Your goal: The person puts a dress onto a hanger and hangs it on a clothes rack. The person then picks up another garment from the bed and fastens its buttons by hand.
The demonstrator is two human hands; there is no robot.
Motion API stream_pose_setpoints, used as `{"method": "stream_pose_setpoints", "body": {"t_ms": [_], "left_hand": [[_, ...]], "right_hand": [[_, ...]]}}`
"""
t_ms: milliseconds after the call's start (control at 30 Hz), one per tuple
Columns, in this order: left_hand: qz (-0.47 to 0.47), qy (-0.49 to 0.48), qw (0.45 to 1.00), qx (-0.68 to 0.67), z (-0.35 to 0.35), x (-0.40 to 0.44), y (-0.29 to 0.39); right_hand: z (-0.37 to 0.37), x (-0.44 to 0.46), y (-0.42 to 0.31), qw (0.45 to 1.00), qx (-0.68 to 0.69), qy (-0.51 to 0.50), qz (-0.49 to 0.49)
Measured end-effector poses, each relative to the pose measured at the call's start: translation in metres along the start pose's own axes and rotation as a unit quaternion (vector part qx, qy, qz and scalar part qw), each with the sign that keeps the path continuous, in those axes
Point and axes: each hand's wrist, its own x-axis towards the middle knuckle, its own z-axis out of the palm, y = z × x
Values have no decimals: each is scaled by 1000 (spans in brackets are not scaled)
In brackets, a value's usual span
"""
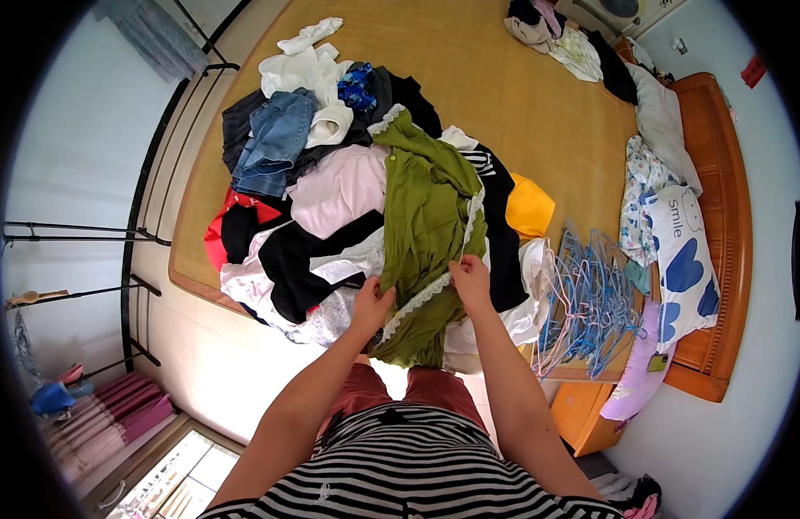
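Observation:
A green garment with white lace trim (426, 208) lies spread over the near edge of the bed, its lower part hanging over the side. My left hand (374, 303) pinches its left side near the lace. On the right, my right hand (471, 281) grips the lace edge of the same garment. Around it spreads a heap of clothes: a pale pink garment (343, 186), a black garment (292, 272), blue denim (279, 143) and a red piece (216, 238). To the right sits a yellow cloth (530, 206).
A tangled pile of blue and pink hangers (586, 303) lies at the bed's near right corner. Beyond are a "Smile" pillow (681, 259) and a wooden headboard (711, 173). More clothes (560, 43) sit at the far corner. Black metal racks (80, 229) stand left of the bed (495, 112).

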Motion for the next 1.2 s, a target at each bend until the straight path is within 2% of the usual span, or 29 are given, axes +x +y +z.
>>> {"method": "stream_pose_setpoints", "body": {"t_ms": [33,133,200,300,433,500,633,800,900,1200], "left_hand": [[1,1,1000,0,-5,-6,9],[9,-6,1000,-16,-26,-32,37],[20,-5,1000,24,-37,-49,50],[3,-11,999,-31,-45,-71,55],[-8,-18,1000,-1,-59,-90,51],[-22,-20,997,67,-65,-97,51],[12,-24,993,111,-72,-105,37],[-26,-43,995,84,-76,-108,48],[0,-24,995,100,-77,-106,34],[-10,-24,993,118,-78,-105,20]], "right_hand": [[-6,-8,-9,994,101,-22,41],[-19,-25,-30,988,138,-46,47],[-20,-34,-34,983,166,-52,50],[-13,-49,-34,981,183,-59,17],[2,-71,-40,984,161,-81,-7],[15,-79,-40,973,188,-84,-107],[21,-96,-52,984,66,-111,-124],[29,-105,-60,981,54,-138,-125],[31,-107,-61,981,52,-136,-130],[38,-103,-49,982,16,-143,-124]]}}
